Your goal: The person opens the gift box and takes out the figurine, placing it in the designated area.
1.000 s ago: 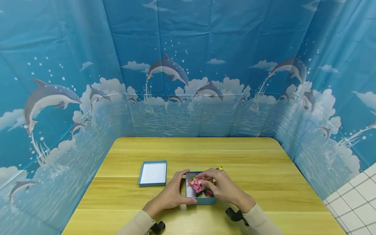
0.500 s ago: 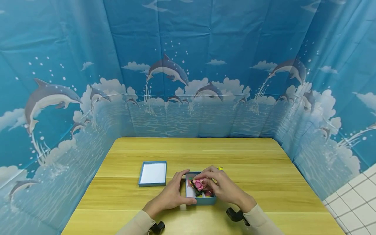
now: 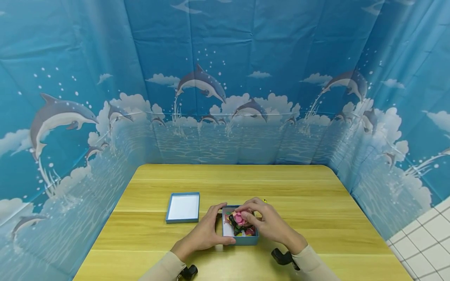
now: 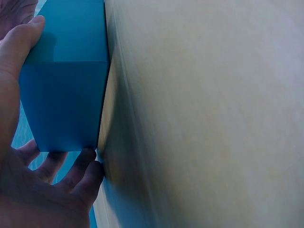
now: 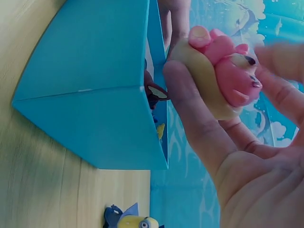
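Note:
A blue open-topped box (image 3: pixel 246 240) with a white inside stands on the table. My left hand (image 3: pixel 205 230) grips it from the left, thumb on the near wall and fingers round the far side. In the left wrist view those fingers curl at the edge of the blue box (image 4: pixel 64 104). My right hand (image 3: pixel 272 224) holds a pink toy figurine (image 5: pixel 235 80) with a cream-coloured round part, at the box opening. Several small colourful toys (image 3: pixel 249 232) lie inside the box, partly hidden by the figurine and right hand.
A blue-rimmed lid (image 3: pixel 183 208), white inside up, lies left of the box. A yellow and blue toy (image 5: pixel 135 221) lies on the table beside the box, mostly hidden behind the right hand in the head view. A dolphin-print curtain (image 3: pixel 225 144) surrounds the table.
The pink figurine has turned and shifted slightly within my right fingers over the box. My left hand and the box stay where they were.

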Demonstrator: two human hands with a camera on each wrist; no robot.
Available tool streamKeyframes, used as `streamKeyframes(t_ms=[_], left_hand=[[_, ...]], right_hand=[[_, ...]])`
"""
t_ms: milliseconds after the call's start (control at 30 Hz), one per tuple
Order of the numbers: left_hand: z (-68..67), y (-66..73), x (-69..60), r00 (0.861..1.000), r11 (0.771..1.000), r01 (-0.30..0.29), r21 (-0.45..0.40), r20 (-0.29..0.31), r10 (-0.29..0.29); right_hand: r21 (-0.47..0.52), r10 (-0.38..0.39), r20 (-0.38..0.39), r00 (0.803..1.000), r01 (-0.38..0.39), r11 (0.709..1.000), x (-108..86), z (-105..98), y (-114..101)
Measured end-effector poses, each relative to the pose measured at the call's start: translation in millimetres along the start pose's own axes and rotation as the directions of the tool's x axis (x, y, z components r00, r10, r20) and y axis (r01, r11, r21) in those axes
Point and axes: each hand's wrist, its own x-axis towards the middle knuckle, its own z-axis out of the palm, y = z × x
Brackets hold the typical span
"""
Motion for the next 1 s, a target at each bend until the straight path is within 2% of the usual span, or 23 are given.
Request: streamKeyframes(t_ms=[200,367,733,1000], left_hand=[[0.3,1.1,0.1,1.000,1.000,0.006,0.000,0.003,-0.006],[0.4,1.8,-0.3,1.000,1.000,0.010,0.001,0.003,-0.010],[0.2,3.3,-0.7,1.000,1.000,0.016,0.008,0.005,-0.016],[0.2,4.1,-0.6,1.000,1.000,0.019,0.000,0.003,-0.019]], right_hand=[[0.099,0.031,-0.013,0.999,-0.030,0.995,-0.2,0.7,0.7],[0.122,0.031,-0.037,0.999,-0.026,0.992,-0.8,0.2,1.1],[0.044,0.024,-0.090,0.996,-0.020,0.999,-4.6,-4.8,2.6],[0.035,0.010,-0.075,0.997,-0.008,0.999,-6.5,-7.2,7.0]])
